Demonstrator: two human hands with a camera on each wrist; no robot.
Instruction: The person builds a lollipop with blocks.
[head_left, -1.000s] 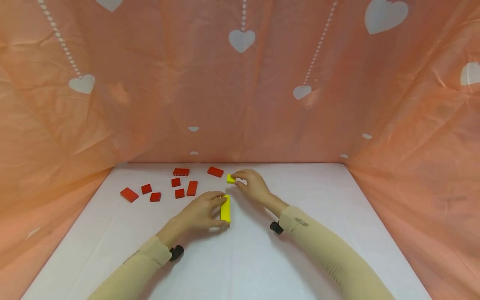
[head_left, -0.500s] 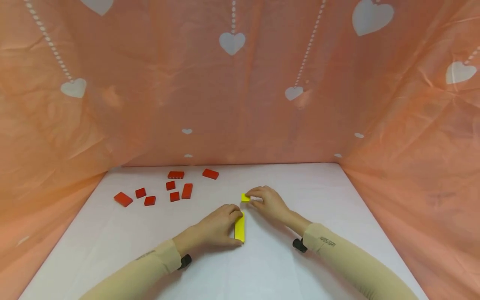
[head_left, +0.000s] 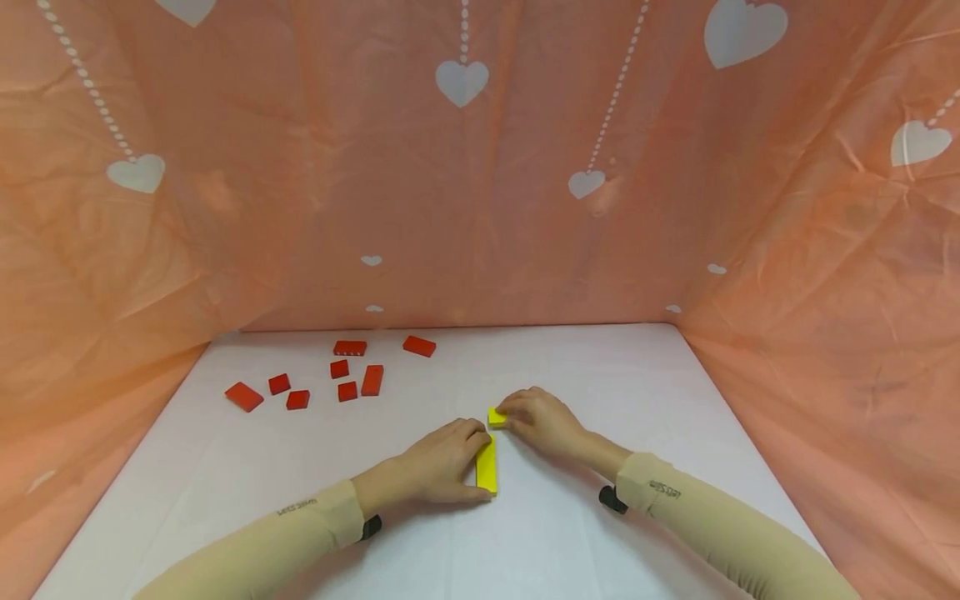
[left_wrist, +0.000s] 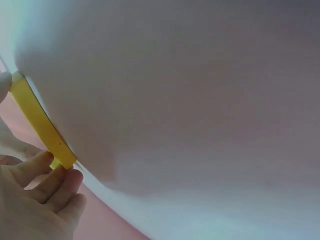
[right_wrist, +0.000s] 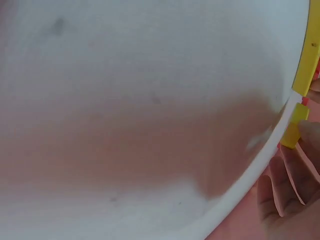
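- The left hand (head_left: 444,468) pinches 1 long yellow block (head_left: 487,470) by its ends.
- The right hand (head_left: 546,423) pinches 1 small yellow block (head_left: 495,417) just beyond the left grip.
- Both blocks look light, stiff; opposite ends should hold surest.

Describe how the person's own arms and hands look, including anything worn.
The left long beige fabric sleeve and right one each carry dark printed lettering near the cuff. A small black rounded device shows beside each cuff. The left hand and right hand wear no gloves.
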